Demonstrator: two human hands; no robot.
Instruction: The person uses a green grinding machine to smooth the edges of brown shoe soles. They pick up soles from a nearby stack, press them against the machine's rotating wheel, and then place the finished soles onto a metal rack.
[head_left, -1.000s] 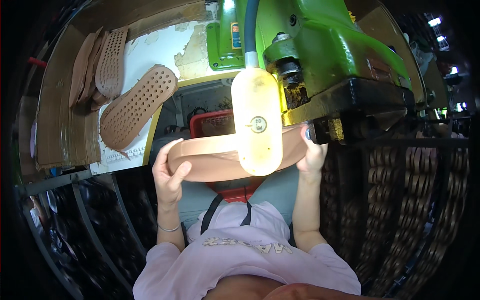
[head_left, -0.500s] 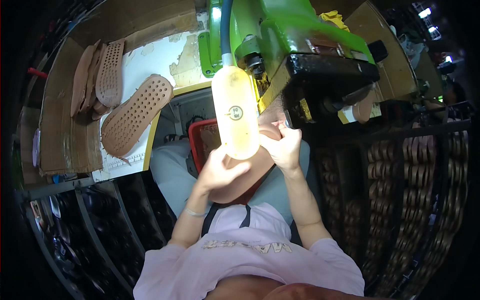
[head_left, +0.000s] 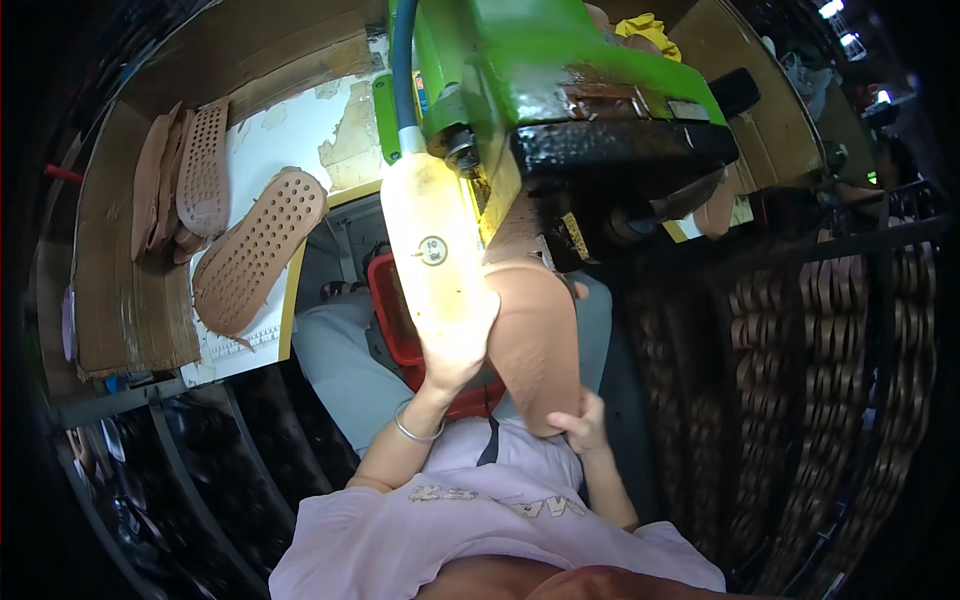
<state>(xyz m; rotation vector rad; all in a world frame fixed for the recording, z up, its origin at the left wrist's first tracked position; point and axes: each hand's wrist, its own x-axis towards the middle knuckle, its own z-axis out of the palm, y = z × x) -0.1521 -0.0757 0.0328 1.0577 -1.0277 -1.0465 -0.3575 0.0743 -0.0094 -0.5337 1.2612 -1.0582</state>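
Observation:
A tan shoe sole [head_left: 537,345], its broad face toward me, lies between my hands over my lap. Its far end is up against the black working head [head_left: 620,150] of a green machine [head_left: 560,50]. At the sole's near end my right hand [head_left: 585,424] grips the edge, thumb on top and fingers beneath. My left hand [head_left: 458,350] holds the sole's left edge farther up; a bright lamp [head_left: 425,240] and the sole hide most of its fingers.
On the white bench at left lie a perforated tan sole [head_left: 262,250] and several stacked soles [head_left: 203,170], walled by cardboard [head_left: 140,300]. A red bin [head_left: 385,300] stands between my knees. Racks full of soles [head_left: 760,380] line the right; dark racks [head_left: 230,450] fill the lower left.
The sole has swung from a slant to nearly upright in view. My right hand has moved from its far end to its near end; my left hand has slid up along the left edge.

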